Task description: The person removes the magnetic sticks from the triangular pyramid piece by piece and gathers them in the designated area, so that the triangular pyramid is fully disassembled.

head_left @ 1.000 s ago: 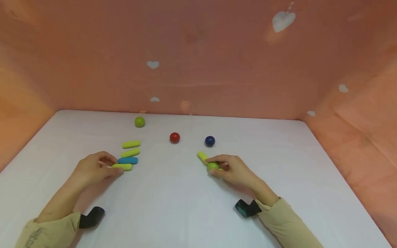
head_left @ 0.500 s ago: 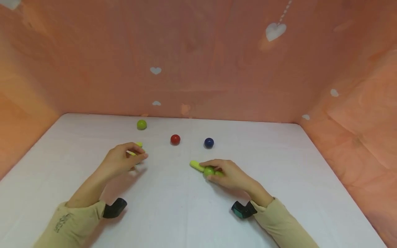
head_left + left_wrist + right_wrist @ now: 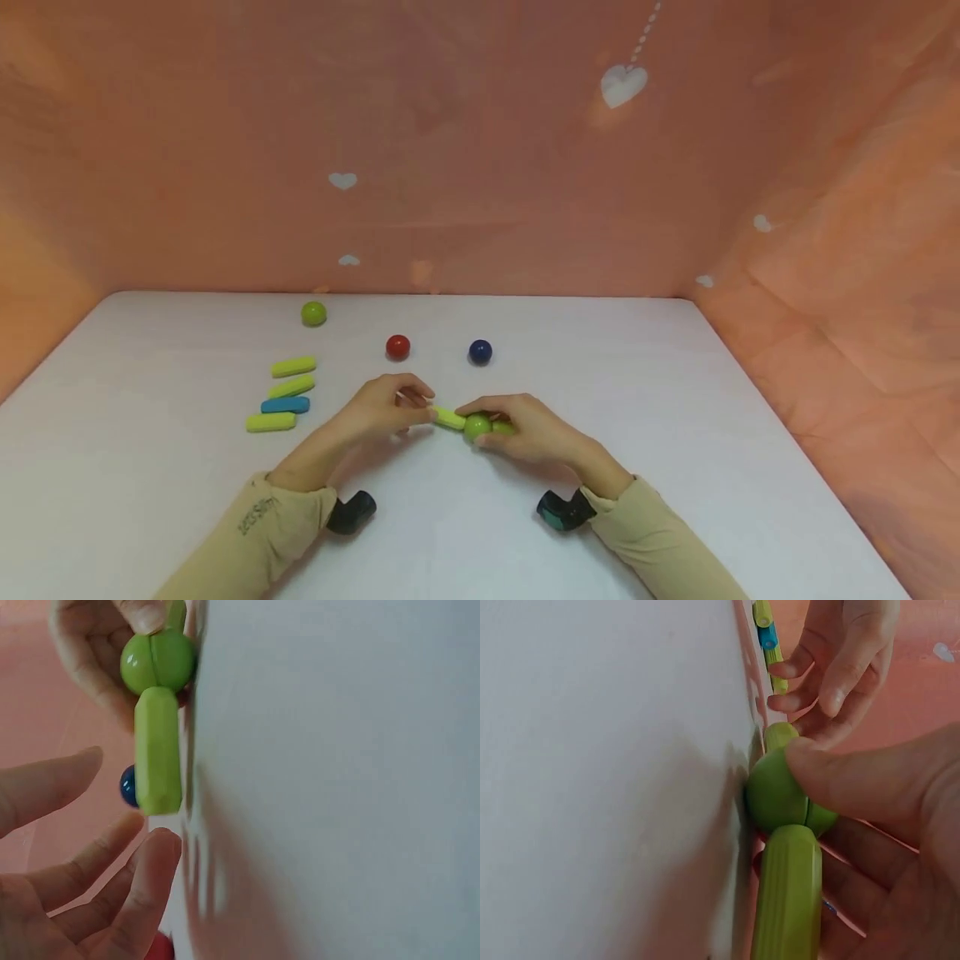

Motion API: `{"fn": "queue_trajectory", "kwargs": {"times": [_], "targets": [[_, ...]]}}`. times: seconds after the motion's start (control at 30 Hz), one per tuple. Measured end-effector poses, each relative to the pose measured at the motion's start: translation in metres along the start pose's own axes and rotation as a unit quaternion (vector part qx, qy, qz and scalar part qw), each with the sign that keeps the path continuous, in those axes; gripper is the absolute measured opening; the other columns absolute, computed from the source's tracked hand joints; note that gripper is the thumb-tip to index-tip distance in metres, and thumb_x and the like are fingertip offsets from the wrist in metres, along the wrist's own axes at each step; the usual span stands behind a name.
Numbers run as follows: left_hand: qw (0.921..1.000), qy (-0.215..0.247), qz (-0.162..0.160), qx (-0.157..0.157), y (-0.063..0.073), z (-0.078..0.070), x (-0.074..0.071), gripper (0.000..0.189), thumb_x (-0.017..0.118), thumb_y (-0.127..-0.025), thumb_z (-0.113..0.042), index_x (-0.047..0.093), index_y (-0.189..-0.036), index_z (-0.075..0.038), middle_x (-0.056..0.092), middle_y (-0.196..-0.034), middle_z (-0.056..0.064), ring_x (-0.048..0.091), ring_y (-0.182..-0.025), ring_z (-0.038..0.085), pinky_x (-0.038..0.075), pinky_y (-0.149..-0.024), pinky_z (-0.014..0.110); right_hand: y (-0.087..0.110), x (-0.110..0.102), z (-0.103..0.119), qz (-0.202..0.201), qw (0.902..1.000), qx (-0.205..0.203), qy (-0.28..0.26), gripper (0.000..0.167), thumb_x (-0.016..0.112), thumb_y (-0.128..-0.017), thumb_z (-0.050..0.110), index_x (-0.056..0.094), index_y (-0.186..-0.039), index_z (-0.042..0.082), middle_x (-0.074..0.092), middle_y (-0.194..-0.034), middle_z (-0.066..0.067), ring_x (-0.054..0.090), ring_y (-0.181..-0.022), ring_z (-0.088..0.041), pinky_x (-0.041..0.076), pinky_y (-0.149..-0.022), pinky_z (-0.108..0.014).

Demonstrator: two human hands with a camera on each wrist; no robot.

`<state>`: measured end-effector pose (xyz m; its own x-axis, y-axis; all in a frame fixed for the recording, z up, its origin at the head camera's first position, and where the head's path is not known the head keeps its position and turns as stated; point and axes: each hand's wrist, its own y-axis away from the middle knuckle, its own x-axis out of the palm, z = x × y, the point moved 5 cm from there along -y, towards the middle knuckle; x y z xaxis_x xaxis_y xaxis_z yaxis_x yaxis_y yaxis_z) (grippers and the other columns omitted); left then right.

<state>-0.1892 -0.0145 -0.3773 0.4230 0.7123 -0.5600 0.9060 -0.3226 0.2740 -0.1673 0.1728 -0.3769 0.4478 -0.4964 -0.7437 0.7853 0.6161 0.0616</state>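
Observation:
My right hand (image 3: 528, 429) grips a glossy green ball (image 3: 157, 660) between thumb and fingers, low over the white table. Two yellow-green rods join the ball on opposite sides. One rod (image 3: 157, 750) points toward my left hand; the other rod (image 3: 786, 892) runs back beneath my right palm, partly hidden in the head view. My left hand (image 3: 386, 407) is at the free end of the first rod, thumb and fingers spread around its tip with a gap showing in the left wrist view.
Several rods lie in a loose column at the left: yellow-green ones (image 3: 293, 367) and a blue one (image 3: 285, 405). Behind the hands sit a red ball (image 3: 397, 347), a dark blue ball (image 3: 480, 352) and another green ball (image 3: 313, 313). An orange cloth (image 3: 450, 150) walls the back.
My left hand has left the rods on the left and moved right to the rod's free end. My right hand keeps its hold; the joined piece has turned to point more to the left.

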Motion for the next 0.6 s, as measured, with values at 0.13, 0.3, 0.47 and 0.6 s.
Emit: {"fn": "queue_trajectory", "kwargs": {"times": [0.13,0.3,0.47,0.6], "targets": [[0.9999,-0.007,0.006,-0.011,-0.002,0.005,0.003,0.028,0.071,-0.085,-0.015,0.065,-0.11,-0.006,0.065,-0.105,0.008,0.056,-0.074,0.016,0.05,-0.063,0.026,-0.008,0.003,-0.001,0.006,0.9999,-0.005,-0.015,0.036,0.068,-0.088,0.017,0.064,-0.124,0.015,0.067,-0.114,-0.001,0.057,-0.098,-0.012,0.048,-0.091,-0.031],[0.9992,0.022,-0.004,-0.032,0.003,0.014,0.01,0.025,0.07,-0.084,-0.009,0.066,-0.109,-0.008,0.063,-0.101,0.005,0.054,-0.079,0.017,0.049,-0.066,0.027,-0.008,0.011,-0.006,0.022,0.9992,-0.008,-0.033,0.034,0.068,-0.089,0.017,0.064,-0.123,0.017,0.067,-0.116,0.002,0.057,-0.099,-0.008,0.046,-0.093,-0.028],[0.9981,0.054,0.001,-0.028,0.006,0.017,0.021,0.024,0.069,-0.084,-0.005,0.067,-0.107,-0.007,0.062,-0.097,0.004,0.052,-0.081,0.017,0.047,-0.069,0.028,0.001,0.012,-0.013,0.027,0.9986,-0.008,-0.045,0.033,0.068,-0.089,0.019,0.065,-0.121,0.019,0.067,-0.116,0.004,0.057,-0.101,-0.007,0.045,-0.095,-0.028],[0.9981,0.055,-0.014,-0.025,0.005,0.022,0.022,0.021,0.071,-0.084,-0.006,0.069,-0.104,-0.01,0.06,-0.091,0.002,0.05,-0.081,0.017,0.046,-0.071,0.029,0.0,0.014,-0.016,0.016,0.998,-0.011,-0.061,0.03,0.068,-0.089,0.02,0.066,-0.118,0.02,0.067,-0.113,0.004,0.058,-0.102,-0.008,0.046,-0.096,-0.03]]}}
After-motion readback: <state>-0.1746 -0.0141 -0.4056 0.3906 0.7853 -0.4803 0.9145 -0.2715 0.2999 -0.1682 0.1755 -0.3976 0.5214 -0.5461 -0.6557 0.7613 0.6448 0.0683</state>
